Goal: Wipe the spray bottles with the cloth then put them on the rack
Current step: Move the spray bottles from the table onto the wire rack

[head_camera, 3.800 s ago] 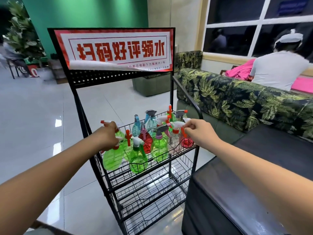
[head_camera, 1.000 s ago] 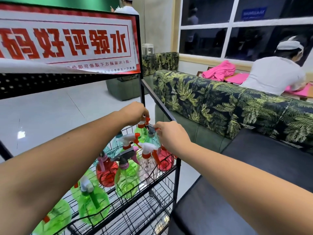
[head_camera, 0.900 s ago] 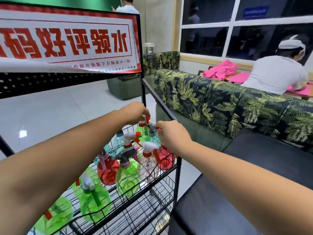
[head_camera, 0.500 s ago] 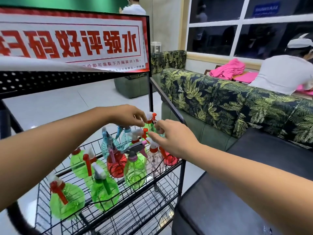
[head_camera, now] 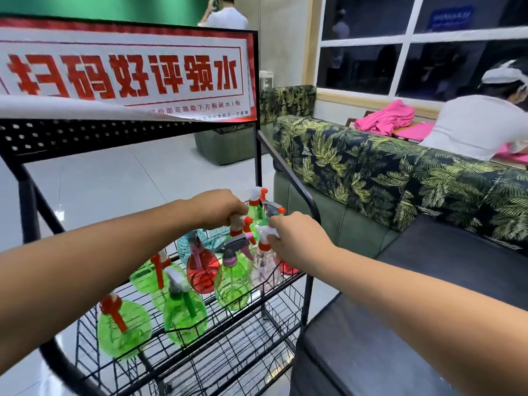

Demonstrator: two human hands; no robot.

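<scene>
Clear bottle seemingly under right hand grip on rack.

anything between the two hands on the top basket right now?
Head view: between the left hand and right hand stand trigger heads of several spray bottles, white and grey with red nozzles. No cloth shows there.

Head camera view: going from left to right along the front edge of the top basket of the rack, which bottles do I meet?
Green bottle with red trigger → green bottle with white and green trigger → green bottle with grey trigger and pink collar → clear bottle with white trigger.
</scene>
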